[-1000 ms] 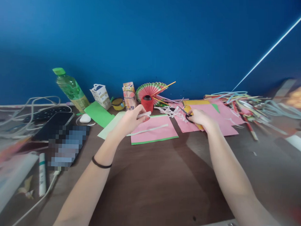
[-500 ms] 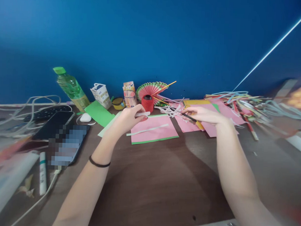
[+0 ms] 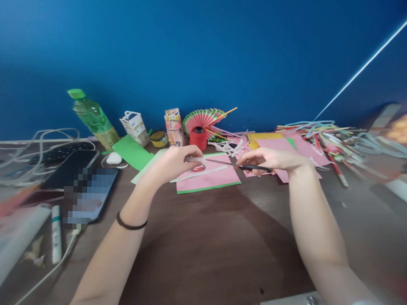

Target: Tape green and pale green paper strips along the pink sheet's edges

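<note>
One piece of white paper [image 3: 201, 161] is pinched in our left hand [image 3: 173, 164]. Our right hand [image 3: 268, 158] grips scissors [image 3: 259, 168].

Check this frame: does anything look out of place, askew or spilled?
Blocky pixelation covers much of the plugged-in phone and spills past its edge, hiding the screen. The green-capped bottle leans left, though lens distortion may exaggerate that. White paper strips lie in a loose tangle beyond the pink sheet. No liquid spill shows.
</note>
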Motion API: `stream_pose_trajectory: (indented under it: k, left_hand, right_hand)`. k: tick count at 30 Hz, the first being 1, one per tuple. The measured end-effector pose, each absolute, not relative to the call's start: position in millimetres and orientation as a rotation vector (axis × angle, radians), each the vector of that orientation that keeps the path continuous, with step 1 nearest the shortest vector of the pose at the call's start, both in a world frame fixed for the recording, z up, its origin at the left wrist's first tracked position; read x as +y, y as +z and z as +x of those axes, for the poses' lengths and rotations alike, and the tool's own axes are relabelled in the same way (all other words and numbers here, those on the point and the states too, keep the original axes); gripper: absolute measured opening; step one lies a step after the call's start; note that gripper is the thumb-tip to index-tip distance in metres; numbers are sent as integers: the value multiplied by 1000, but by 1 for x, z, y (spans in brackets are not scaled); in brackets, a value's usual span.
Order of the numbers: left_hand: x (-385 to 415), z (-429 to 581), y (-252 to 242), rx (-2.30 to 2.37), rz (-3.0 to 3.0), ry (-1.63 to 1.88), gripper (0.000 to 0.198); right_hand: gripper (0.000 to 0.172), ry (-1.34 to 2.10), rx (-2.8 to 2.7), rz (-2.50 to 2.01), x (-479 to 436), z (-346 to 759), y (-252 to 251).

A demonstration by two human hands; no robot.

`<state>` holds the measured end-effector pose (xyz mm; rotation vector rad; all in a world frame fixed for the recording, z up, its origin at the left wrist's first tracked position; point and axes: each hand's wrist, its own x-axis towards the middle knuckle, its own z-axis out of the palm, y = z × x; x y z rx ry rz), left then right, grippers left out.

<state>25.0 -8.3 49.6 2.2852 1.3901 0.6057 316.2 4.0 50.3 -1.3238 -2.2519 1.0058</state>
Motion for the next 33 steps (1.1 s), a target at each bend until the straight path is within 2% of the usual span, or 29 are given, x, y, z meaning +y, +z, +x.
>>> stream_pose_trajectory:
  k: [4, 8, 19, 33]
  left_hand:
    - [-8, 24, 50, 1424, 2299, 589, 19]
    - [-8, 24, 50, 1449, 2327, 549, 21]
    - [-9, 32, 50, 1330, 2370, 558, 19]
    - [-14, 37, 54, 1310, 2361, 553, 19]
  right_hand:
    - [38, 1378, -2259, -1276, 5, 318, 53]
    - [40, 1534, -2237, -1183, 6, 318, 55]
    - [34, 1546, -2330, -1066, 8, 313, 51]
    - [36, 1565, -2313, -1056, 6, 309, 52]
